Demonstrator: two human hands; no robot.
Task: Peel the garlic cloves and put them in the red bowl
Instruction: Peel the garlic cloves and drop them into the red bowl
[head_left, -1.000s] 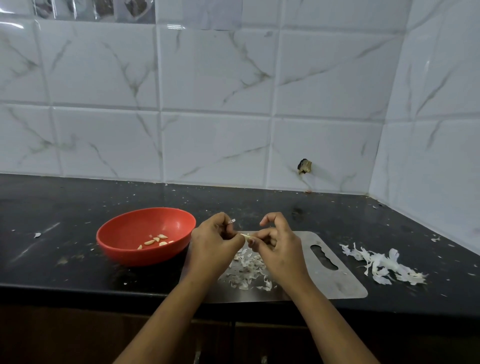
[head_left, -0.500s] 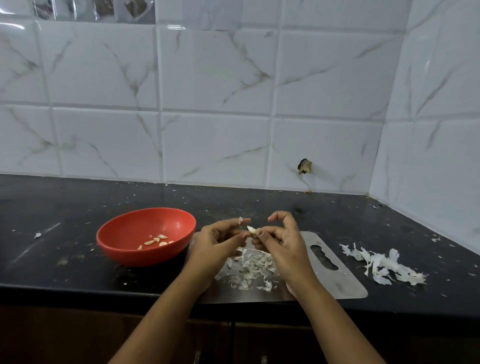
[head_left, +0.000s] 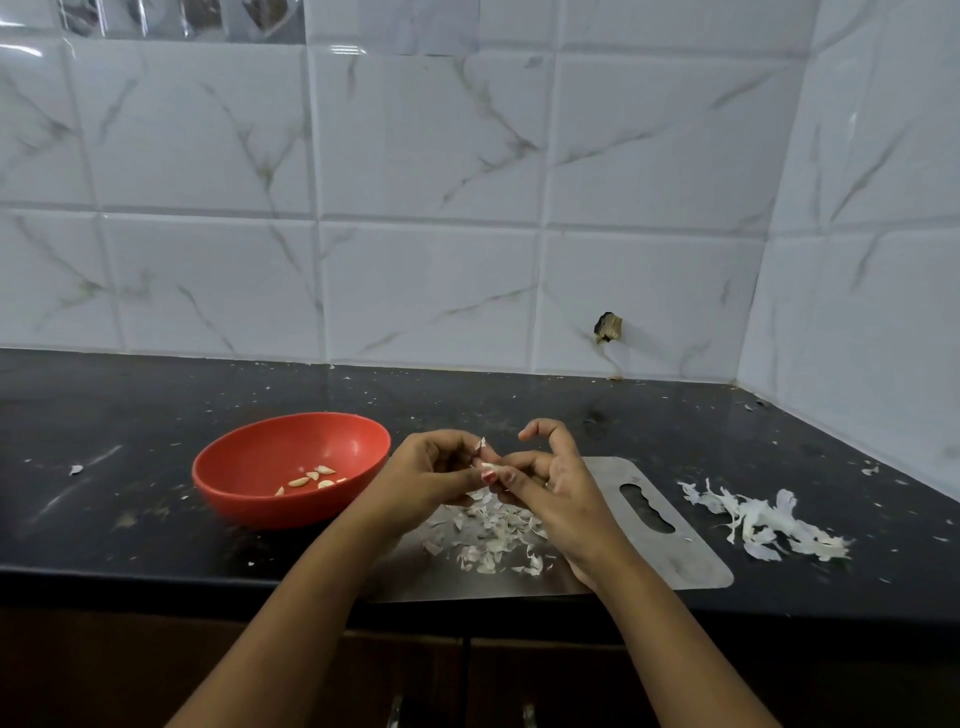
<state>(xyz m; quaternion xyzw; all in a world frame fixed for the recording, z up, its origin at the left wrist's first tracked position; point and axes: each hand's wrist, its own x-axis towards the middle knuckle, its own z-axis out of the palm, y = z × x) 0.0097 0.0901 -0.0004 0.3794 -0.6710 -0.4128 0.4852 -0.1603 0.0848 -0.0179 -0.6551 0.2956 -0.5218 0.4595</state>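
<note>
bowl (head_left: 249, 486) sits left of the board (head_left: 670, 558); cloves (head_left: 311, 478) in bowl, peel scraps (head_left: 493, 540) on board, peel pile (head_left: 763, 525) to its right.

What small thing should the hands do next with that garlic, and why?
Probably tear off the skin flake clinging to the clove. The left hand and right hand both pinch the clove over the board, so it looks only partly peeled. After that it could join the peeled cloves in the bowl.

Dim, even light; glare streaks on the upper wall tiles (head_left: 31, 49); edges bend wide-angle; small details perhaps slightly soft.
</note>
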